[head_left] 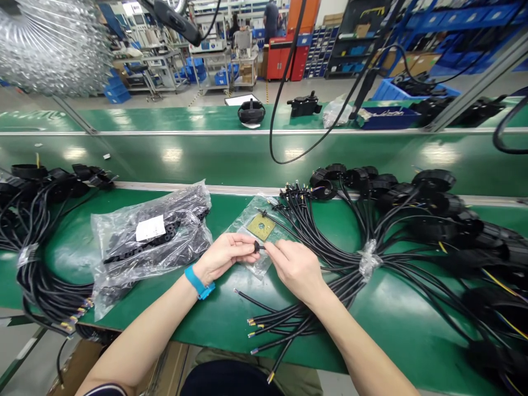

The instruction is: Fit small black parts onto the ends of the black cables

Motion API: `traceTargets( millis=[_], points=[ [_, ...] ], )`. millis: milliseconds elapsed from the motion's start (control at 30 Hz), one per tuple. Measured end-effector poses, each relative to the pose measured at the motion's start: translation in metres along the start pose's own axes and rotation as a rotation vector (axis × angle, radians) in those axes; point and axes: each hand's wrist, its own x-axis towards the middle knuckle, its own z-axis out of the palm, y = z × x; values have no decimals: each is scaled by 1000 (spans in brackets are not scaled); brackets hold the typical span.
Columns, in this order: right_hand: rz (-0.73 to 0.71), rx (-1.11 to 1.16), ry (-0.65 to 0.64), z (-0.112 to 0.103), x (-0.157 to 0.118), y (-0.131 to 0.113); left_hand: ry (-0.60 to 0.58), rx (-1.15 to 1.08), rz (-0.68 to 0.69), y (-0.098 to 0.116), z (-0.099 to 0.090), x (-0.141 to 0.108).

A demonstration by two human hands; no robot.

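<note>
My left hand (225,256), with a blue band on the wrist, pinches a small black fitting (257,247) between thumb and fingers. Right beside it, my right hand (297,269) is closed on a black cable, its end at the fitting. Whether the cable passes into the fitting I cannot tell. Beneath the fingertips lies a small clear bag (260,267) with a yellowish square piece (261,226) that has a round hole. A tied bundle of black cables (330,250) spreads around my right hand, several with bare coloured wire ends.
Left of my hands lies a large clear bag (152,231) of black parts with a white label. Another cable bundle (41,275) sits at the far left. Black round housings (437,187) crowd the right side. A loose black cable (272,121) hangs down over the green bench (198,324).
</note>
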Motion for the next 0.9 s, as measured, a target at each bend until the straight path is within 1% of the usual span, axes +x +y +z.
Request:
traceTargets(
  millis=[100,233,367,433,533,600,667,733,800,900],
  points=[
    [31,55,4,1,-1,-2,40,78,102,-5,5,-1],
    [189,237,29,4,-3,-7,47,234,313,-10,12,-4],
    [278,403,6,9,-6,-10,64,488,537,-14,15,-5],
    [312,460,-33,11,-7,-10,83,635,662,-15,15,-4],
    [408,593,-170,12,-6,-6,85,772,788,-14,15,-2],
    [459,670,-258,10,-3,-3,97,788,796,-12,14,-2],
    [479,664,-295,7,0,0,120,787,762,-9,12,-2],
    [505,618,-279,6,3,1,138,780,714,-7,10,-2],
    [541,613,-236,5,4,1,154,772,682,-6,8,-2],
    [536,667,-190,7,3,0,146,768,706,-5,8,-2]
  ],
)
